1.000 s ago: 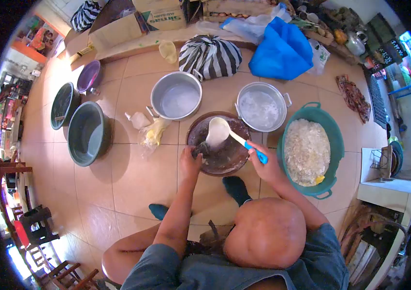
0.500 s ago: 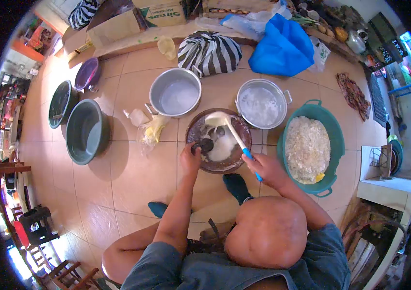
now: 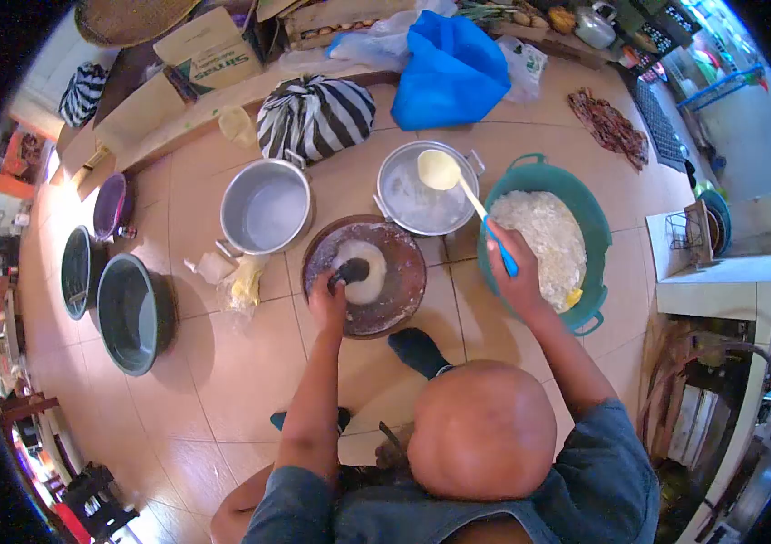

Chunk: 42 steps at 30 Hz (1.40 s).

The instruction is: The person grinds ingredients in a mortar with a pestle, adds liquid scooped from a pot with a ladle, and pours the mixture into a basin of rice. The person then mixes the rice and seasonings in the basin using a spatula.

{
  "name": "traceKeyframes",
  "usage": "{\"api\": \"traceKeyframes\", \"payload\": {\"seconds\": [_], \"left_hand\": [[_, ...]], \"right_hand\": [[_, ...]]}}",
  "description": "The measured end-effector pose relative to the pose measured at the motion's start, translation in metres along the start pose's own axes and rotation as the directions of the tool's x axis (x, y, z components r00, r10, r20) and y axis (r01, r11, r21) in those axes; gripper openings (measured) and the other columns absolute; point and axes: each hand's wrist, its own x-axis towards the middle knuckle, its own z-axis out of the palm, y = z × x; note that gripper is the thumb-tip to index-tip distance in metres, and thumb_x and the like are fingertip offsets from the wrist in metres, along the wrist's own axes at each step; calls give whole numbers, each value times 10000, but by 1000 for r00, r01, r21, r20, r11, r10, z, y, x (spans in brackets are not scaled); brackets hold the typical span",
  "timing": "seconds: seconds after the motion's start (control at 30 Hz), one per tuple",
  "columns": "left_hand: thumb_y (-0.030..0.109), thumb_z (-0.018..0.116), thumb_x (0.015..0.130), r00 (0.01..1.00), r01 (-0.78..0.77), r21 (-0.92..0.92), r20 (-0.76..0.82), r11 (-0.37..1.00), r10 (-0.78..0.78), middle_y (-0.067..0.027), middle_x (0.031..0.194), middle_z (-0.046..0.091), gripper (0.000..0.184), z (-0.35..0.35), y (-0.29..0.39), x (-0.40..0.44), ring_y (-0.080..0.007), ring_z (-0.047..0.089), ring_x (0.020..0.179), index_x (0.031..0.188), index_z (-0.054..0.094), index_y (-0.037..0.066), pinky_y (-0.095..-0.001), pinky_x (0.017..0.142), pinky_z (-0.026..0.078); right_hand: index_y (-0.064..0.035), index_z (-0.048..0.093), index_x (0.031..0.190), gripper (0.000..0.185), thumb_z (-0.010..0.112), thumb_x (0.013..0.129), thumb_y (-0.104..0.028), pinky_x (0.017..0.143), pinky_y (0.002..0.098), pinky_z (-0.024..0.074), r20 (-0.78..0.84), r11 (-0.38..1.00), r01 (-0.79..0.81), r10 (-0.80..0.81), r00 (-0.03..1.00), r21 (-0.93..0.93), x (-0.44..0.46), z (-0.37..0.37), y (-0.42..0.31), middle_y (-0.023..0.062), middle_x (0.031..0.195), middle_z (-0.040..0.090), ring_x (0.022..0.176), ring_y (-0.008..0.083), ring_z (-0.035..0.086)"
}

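My left hand (image 3: pixel 327 301) is wrapped round a dark pestle (image 3: pixel 353 270), whose head rests in white paste (image 3: pixel 367 286). The paste lies in a wide, shallow brown mortar (image 3: pixel 409 304) on the floor. My right hand (image 3: pixel 516 274) grips the blue handle of a cream-coloured ladle (image 3: pixel 440 170). The ladle's bowl is above a metal pot (image 3: pixel 389 210) of pale contents, just behind the mortar; I cannot tell if they touch. Close to my right hand stands a green basin (image 3: pixel 599 238) full of white, rice-like grains (image 3: pixel 541 238), a small yellow piece lying on them.
A second metal pot (image 3: pixel 266 210) stands left of the mortar, beside a plastic bag (image 3: pixel 246 283) with something yellow. Dark basins (image 3: pixel 136 313) sit farther left. Behind are a striped bundle (image 3: pixel 315 118) and a blue bag (image 3: pixel 450 72). My knee (image 3: pixel 483 431) rises in front.
My right hand has carried the ladle from over the mortar to above the right-hand pot. My left hand still holds the pestle in the mortar. The whole view has turned to the right.
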Motion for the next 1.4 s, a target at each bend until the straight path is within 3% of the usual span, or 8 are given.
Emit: {"api": "traceKeyframes", "payload": {"seconds": [0.13,0.23,0.4,0.6,1.0,1.1,1.3,1.4], "left_hand": [[78,637,729,982,69,191,160,979,-100,-174,907,615,287,-12,6,-10,-324,604,841,1005,581,20,-387,763,474],[77,637,727,986,-50,103,164,993,33,-170,906,615,280,-22,0,-23,-322,604,837,996,581,23,-391,764,474],[48,632,731,987,74,53,141,996,-80,-155,904,616,282,-47,25,-43,-272,609,786,1008,589,30,-342,697,486],[22,637,733,998,57,29,18,998,-57,-133,854,625,262,-65,31,-56,-224,602,727,992,598,25,-298,603,472],[25,627,738,990,117,-48,-74,992,-120,-119,800,624,228,-86,42,-52,-187,585,676,965,605,11,-295,589,460],[35,632,746,989,142,3,-29,990,-142,-124,820,639,249,-95,45,-53,-186,608,715,991,601,9,-302,643,486],[36,626,729,981,180,122,50,976,-187,-134,830,635,264,-103,56,-56,-219,620,752,991,607,21,-311,663,485],[30,618,727,990,122,139,56,983,-131,-139,845,628,263,-102,61,-58,-229,617,766,990,606,22,-318,665,481]], "right_hand": [[-94,544,1171,345,569,826,-112,609,382,463,114,955,90,-59,992,-283,6,6,32,135,804,534,713,299,560],[-105,527,1187,374,578,818,-142,599,397,467,189,917,162,-97,977,-365,4,10,42,128,787,518,697,308,554],[-129,550,1163,347,588,819,-119,601,372,461,215,895,215,-139,967,-390,8,17,49,121,796,528,708,285,562],[-99,552,1153,312,570,842,-127,645,365,455,-33,988,42,-47,998,-148,15,43,44,145,828,550,743,304,565],[-61,580,1106,273,561,858,-175,663,362,497,-52,981,-127,136,989,148,14,92,46,150,851,620,759,287,615],[-54,596,1083,263,548,879,-213,557,284,507,89,746,-476,496,864,466,13,85,37,104,786,636,649,183,622],[-14,588,1071,299,529,883,-239,537,226,487,183,492,-611,667,722,620,17,51,49,65,761,630,599,108,593],[-8,587,1072,300,526,873,-223,539,231,490,163,521,-615,670,724,592,15,25,40,72,757,631,593,111,591]]}}
